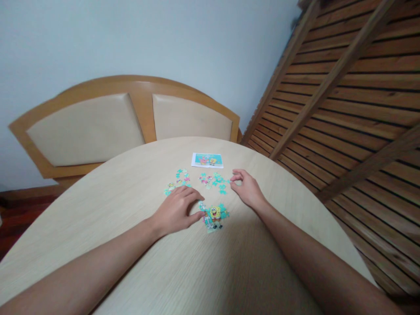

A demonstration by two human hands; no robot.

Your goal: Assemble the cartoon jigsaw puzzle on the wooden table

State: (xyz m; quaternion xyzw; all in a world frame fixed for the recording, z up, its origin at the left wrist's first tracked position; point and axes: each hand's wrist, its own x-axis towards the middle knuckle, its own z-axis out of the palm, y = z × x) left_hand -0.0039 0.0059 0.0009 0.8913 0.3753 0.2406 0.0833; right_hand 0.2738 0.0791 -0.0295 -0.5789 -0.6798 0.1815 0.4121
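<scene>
A partly joined jigsaw puzzle (215, 214) lies flat on the table, showing a yellow square cartoon figure beside a pale blue-green one. My left hand (179, 209) rests at its left edge, thumb and forefinger apart, the tips at the puzzle's border. Beyond it, loose puzzle pieces (182, 176) lie in a cluster, partly hidden by my left hand. A second group of mostly teal loose pieces (218, 179) sits further right. At that group's right side is my right hand (246, 187), its thumb and fingertips close together on a small teal piece.
A printed picture sheet (207, 160) with cartoon figures lies behind the pieces. The round pale wooden table (138, 271) has a cream-padded wooden chair (141, 109) at its far side. A slatted wooden panel (344, 109) rises on the right, by a light wall.
</scene>
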